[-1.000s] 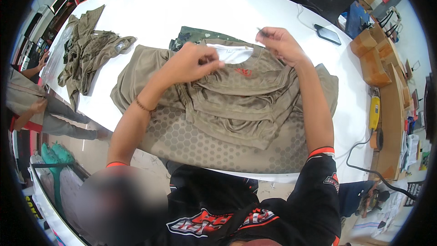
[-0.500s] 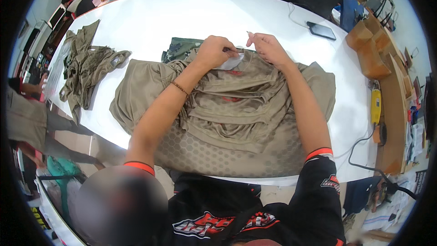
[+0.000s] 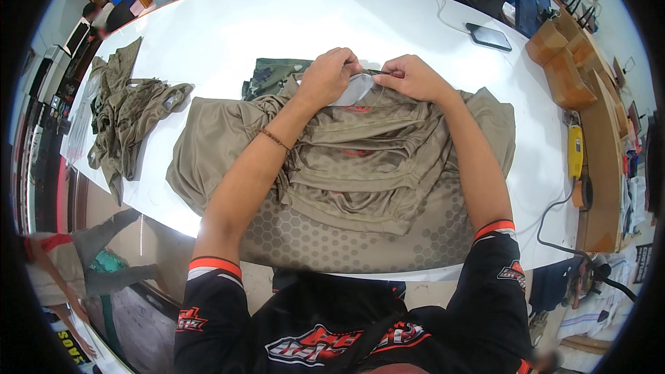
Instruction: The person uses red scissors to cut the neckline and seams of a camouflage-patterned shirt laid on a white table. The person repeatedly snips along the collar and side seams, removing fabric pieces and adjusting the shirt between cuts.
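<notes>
White desk (image 3: 228,24) with a curved far edge, set in a cluttered workroom; open cardboard boxes (image 3: 554,69) stand along its right side. A phone (image 3: 489,37) lies on the far right of the surface, and a yellow tool (image 3: 575,152) is at the right edge. A crumpled olive garment (image 3: 128,114) lies at the left, well apart from the work. Another person (image 3: 59,277) is at the lower left.

Main item: olive-brown shirts (image 3: 346,246) with a hexagon pattern, piled in overlapping layers at the near edge of the desk, collars toward the far side. A green camouflage garment (image 3: 270,77) shows just beyond them.

Left hand (image 3: 328,77): fingers drawn together at the topmost collar, beside its pale inner panel (image 3: 355,90). Right hand (image 3: 418,77): thumb and forefinger pinched nearly closed at the same collar. A slim dark item (image 3: 375,71) shows between the fingertips; its nature, and which hand grips it, cannot be told.

Assessment: the step in hand appears to be close two-handed work on the collar. Any next move there would call for a steady hold on the fabric edge and fine fingertip control.
</notes>
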The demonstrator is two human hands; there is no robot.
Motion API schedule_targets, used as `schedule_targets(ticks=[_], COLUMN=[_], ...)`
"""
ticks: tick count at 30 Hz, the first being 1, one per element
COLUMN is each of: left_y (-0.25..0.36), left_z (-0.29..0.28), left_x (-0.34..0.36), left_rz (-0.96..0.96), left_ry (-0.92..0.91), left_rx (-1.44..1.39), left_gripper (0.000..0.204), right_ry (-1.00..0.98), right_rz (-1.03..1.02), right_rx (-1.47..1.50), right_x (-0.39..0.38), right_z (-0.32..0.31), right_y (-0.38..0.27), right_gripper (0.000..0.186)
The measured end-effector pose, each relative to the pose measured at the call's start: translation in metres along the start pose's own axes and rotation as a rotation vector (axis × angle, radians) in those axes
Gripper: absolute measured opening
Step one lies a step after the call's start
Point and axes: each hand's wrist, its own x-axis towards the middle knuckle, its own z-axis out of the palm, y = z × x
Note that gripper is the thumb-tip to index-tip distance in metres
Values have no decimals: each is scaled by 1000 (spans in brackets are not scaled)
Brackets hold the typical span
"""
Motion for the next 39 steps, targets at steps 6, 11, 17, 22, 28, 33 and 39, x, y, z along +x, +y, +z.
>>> schedule_targets(ticks=[6, 11, 17, 22, 28, 33, 39], left_y=[2, 4, 6, 46, 54, 55, 71], left_z=[1, 1, -20, -144, -334, -312, -268], left_x=[-3, -4, -3, -37, -301, -440, -308], left_rz=[48, 61, -15, -11, -452, -748, -393], left_ry=[27, 34, 153, 188, 517, 702, 548], left_rx=[-16, -18, -162, -320, 596, 788, 614], left_gripper=[11, 8, 9, 12, 8, 38, 40], right_ry=[31, 64, 117, 238, 177, 135, 205], right_rz=[11, 10, 5, 195, 223, 314, 404], right_rx=[-111, -172, 1, -97, -249, -305, -319], right_x=[2, 2, 8, 6, -3, 4, 1], right_z=[8, 15, 11, 12, 15, 6, 5], right_y=[-9, -14, -5, -10, -39, -29, -34], right_gripper=[41, 41, 48, 55, 62, 38, 26])
